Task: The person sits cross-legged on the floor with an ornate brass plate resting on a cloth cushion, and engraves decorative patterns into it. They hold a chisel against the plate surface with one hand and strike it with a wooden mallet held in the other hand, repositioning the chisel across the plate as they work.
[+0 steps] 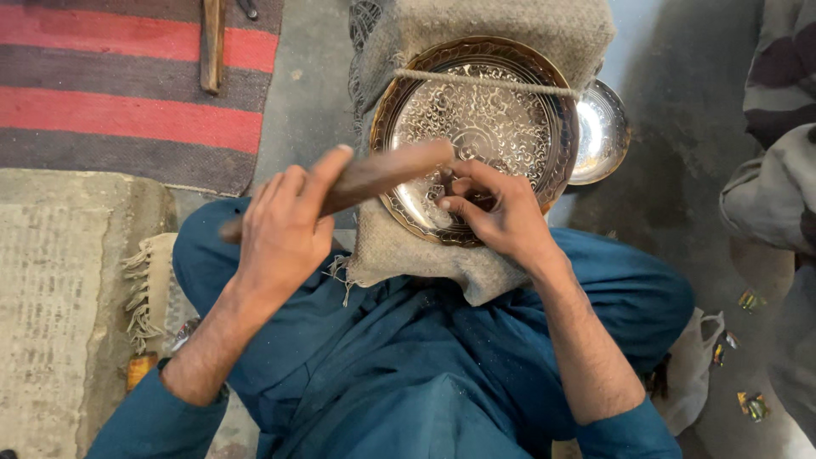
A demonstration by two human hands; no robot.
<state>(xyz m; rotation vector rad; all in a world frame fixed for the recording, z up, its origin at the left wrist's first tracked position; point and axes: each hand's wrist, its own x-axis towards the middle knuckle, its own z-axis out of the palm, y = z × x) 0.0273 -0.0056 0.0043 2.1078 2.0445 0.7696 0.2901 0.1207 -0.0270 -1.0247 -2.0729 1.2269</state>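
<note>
A round engraved metal plate lies tied with a cord on a burlap-covered block between my knees. My left hand grips a brown wooden mallet, raised at a slant over the plate's near rim. My right hand rests on the near rim of the plate, its fingers pinched around a small dark chisel that is mostly hidden by them. The mallet's head hangs just above my right fingers.
A plain shiny metal bowl sits behind the plate on the right. A red and dark striped rug with a wooden stick lies at the far left. Another person's clothed leg is at the right edge. Small wrappers litter the floor.
</note>
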